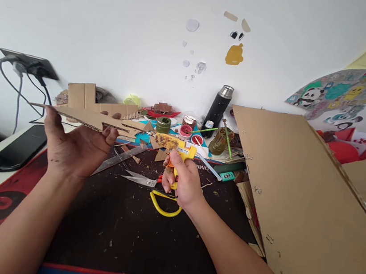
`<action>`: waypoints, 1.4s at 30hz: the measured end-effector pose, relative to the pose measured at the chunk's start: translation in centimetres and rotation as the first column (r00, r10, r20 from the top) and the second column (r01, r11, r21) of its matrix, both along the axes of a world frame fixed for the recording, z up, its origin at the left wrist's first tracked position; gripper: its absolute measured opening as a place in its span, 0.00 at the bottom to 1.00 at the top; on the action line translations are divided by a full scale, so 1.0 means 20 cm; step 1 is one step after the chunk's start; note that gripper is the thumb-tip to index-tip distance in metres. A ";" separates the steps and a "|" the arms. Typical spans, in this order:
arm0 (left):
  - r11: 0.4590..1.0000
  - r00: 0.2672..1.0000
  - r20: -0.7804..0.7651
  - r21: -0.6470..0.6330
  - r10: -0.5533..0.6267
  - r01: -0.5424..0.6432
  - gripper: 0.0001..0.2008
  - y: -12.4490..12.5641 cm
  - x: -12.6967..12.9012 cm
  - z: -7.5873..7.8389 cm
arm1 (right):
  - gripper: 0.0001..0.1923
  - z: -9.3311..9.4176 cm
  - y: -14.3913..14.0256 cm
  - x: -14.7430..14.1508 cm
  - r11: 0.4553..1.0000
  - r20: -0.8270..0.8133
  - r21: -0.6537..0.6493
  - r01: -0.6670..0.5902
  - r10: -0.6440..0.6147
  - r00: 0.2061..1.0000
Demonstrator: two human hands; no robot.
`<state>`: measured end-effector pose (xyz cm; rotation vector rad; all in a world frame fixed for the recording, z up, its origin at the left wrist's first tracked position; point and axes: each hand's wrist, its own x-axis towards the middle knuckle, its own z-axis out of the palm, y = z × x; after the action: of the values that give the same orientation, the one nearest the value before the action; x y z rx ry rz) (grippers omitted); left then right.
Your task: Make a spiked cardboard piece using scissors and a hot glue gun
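My left hand (75, 147) is raised palm up at the left, its fingers closed around a flat cut piece of cardboard (84, 117) with pointed ends. The piece is seen nearly edge-on. In my right hand (186, 175) is a yellow hot glue gun (186, 151), its stained nozzle end directed left toward the cardboard's tip. Nozzle and cardboard lie close together; whether they touch I cannot tell. Below the glue gun, scissors (145, 180) with yellow and red handles lie on the dark mat (135, 243). A metal ruler (121, 160) rests behind them.
A large cardboard sheet (297, 192) leans along the right side. Paint jars (163, 125), brushes and a black thermos (218, 110) stand at the back near the wall. Cardboard scraps lie about. A black phone-like device (16, 148) and plugged-in cables (20, 88) are at the left.
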<state>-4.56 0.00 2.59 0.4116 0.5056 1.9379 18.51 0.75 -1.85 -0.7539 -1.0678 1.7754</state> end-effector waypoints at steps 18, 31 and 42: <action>1.000 1.000 -0.010 -0.004 0.001 -0.001 0.28 0.00 0.01 0.01 | 0.30 -0.01 0.01 0.00 1.000 -0.014 0.010 0.008 -0.008 1.000; 0.998 0.996 -0.088 0.054 -0.029 0.034 0.29 0.02 -0.04 -0.06 | 0.30 -0.02 0.00 0.00 1.000 -0.040 -0.005 -0.008 0.008 0.999; 0.999 0.996 -0.088 0.041 -0.016 0.019 0.28 0.03 -0.04 -0.05 | 0.30 -0.02 0.01 0.00 1.000 -0.045 -0.002 0.002 -0.002 0.999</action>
<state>-5.31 0.52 1.51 0.5275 0.5170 1.9224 18.45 0.88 -2.27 -0.7127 -1.0348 1.7839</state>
